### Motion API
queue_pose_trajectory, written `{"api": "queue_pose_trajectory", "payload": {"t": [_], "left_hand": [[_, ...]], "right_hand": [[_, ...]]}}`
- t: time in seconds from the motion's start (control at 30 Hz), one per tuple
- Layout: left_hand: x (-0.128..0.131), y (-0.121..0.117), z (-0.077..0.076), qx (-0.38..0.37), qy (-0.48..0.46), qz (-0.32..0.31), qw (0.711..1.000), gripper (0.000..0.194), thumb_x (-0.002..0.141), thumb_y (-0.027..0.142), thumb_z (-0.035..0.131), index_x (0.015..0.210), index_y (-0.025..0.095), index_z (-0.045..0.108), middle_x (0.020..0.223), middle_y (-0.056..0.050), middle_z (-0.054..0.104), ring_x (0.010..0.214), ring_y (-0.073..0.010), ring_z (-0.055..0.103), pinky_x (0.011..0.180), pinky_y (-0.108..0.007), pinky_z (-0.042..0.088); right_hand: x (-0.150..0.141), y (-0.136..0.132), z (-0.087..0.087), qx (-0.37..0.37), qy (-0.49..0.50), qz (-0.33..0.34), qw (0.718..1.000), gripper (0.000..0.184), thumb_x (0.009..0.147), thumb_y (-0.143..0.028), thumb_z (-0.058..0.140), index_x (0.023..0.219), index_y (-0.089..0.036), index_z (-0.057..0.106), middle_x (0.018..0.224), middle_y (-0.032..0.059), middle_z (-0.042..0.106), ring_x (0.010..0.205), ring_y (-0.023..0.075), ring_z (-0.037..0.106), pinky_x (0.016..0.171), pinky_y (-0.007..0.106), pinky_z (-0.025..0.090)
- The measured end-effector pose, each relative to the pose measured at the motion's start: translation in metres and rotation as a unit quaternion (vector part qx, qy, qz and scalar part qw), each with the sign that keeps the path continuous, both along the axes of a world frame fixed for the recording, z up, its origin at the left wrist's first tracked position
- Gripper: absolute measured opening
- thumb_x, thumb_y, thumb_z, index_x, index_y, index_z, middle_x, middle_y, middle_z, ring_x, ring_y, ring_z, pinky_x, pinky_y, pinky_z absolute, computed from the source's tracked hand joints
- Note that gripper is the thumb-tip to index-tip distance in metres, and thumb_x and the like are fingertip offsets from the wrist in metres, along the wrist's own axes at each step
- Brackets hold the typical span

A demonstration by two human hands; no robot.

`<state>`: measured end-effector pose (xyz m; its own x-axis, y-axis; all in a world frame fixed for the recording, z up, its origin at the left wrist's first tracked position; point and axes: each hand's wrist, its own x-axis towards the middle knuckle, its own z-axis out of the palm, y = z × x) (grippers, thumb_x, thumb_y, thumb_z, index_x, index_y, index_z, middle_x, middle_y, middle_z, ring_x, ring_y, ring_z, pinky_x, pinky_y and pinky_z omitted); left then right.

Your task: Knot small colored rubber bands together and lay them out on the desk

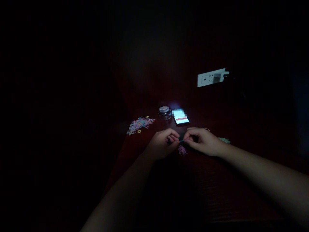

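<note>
Between my two hands a small bluish rubber band [181,141] is stretched a short way, just above the dark red table. My left hand [166,141] pinches one end of it between thumb and forefinger. The other end is pinched the same way by my right hand [201,140]. Just below the fingertips lies a small pile of purple bands [182,150]. A larger heap of mixed coloured bands [141,124] is on the left. Partly behind my right wrist sits a pale green pile of bands [225,140].
A lidded clear jar [164,113] stands beyond my hands, beside a phone [181,117] with its screen lit. Higher on the right, a white socket panel [211,78] with a plug is on the wall. The surroundings are very dark.
</note>
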<state>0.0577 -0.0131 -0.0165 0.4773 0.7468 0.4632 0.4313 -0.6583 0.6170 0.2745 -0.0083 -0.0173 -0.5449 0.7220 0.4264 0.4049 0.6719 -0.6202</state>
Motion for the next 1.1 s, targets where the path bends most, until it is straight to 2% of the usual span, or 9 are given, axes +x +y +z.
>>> {"api": "queue_pose_trajectory", "payload": {"t": [0.23, 0.37, 0.53, 0.77, 0.97, 1.1], "left_hand": [[0.000, -0.002, 0.005, 0.046, 0.048, -0.013, 0.998, 0.025, 0.074, 0.031, 0.074, 0.095, 0.019, 0.068, 0.084, -0.001, 0.068, 0.075, -0.0129, 0.062, 0.067, -0.025, 0.050], [0.002, -0.002, 0.007, 0.038, 0.065, 0.002, 0.997, 0.009, 0.080, 0.025, 0.066, 0.085, 0.019, 0.071, 0.075, 0.000, 0.066, 0.065, -0.0107, 0.060, 0.062, -0.024, 0.048], [0.003, -0.002, 0.006, 0.024, 0.063, 0.013, 0.998, 0.005, 0.078, 0.020, 0.063, 0.079, 0.018, 0.068, 0.071, 0.001, 0.065, 0.062, -0.0103, 0.058, 0.058, -0.022, 0.046], [0.001, -0.001, 0.005, 0.006, 0.065, 0.002, 0.998, 0.006, 0.075, 0.017, 0.062, 0.079, 0.017, 0.066, 0.074, 0.000, 0.064, 0.063, -0.0098, 0.057, 0.057, -0.021, 0.045], [-0.022, 0.009, 0.006, 0.013, 0.092, -0.011, 0.996, 0.006, 0.076, 0.015, 0.061, 0.079, 0.016, 0.066, 0.078, -0.001, 0.063, 0.066, -0.0105, 0.055, 0.060, -0.021, 0.044], [-0.047, 0.021, 0.000, -0.024, 0.112, -0.011, 0.993, 0.009, 0.078, 0.018, 0.064, 0.083, 0.017, 0.071, 0.083, -0.002, 0.066, 0.073, -0.0116, 0.059, 0.066, -0.023, 0.046]], "right_hand": [[-0.001, -0.001, 0.000, 0.008, -0.011, 0.006, 1.000, 0.017, 0.087, -0.029, 0.057, 0.080, -0.016, 0.065, 0.070, 0.0011, 0.057, 0.060, 0.0114, 0.051, 0.054, 0.024, 0.040], [-0.002, -0.001, -0.001, -0.001, -0.012, 0.018, 1.000, 0.016, 0.086, -0.029, 0.057, 0.081, -0.017, 0.066, 0.070, 0.0010, 0.058, 0.060, 0.0122, 0.051, 0.055, 0.025, 0.041], [-0.002, -0.001, 0.001, -0.007, -0.015, 0.023, 1.000, 0.016, 0.086, -0.029, 0.057, 0.079, -0.017, 0.065, 0.069, 0.0009, 0.057, 0.060, 0.0124, 0.050, 0.055, 0.025, 0.041], [0.000, 0.000, -0.001, -0.003, -0.019, 0.028, 0.999, 0.013, 0.085, -0.025, 0.057, 0.079, -0.017, 0.064, 0.070, 0.0008, 0.057, 0.060, 0.0123, 0.050, 0.056, 0.025, 0.041], [0.001, -0.001, 0.000, 0.004, -0.014, 0.005, 1.000, 0.014, 0.085, -0.027, 0.057, 0.077, -0.017, 0.063, 0.070, 0.0009, 0.058, 0.060, 0.0126, 0.051, 0.056, 0.025, 0.041], [0.002, -0.001, 0.001, -0.004, -0.004, -0.004, 1.000, 0.015, 0.085, -0.028, 0.057, 0.077, -0.017, 0.063, 0.070, 0.0017, 0.059, 0.060, 0.0128, 0.052, 0.057, 0.026, 0.041]]}}
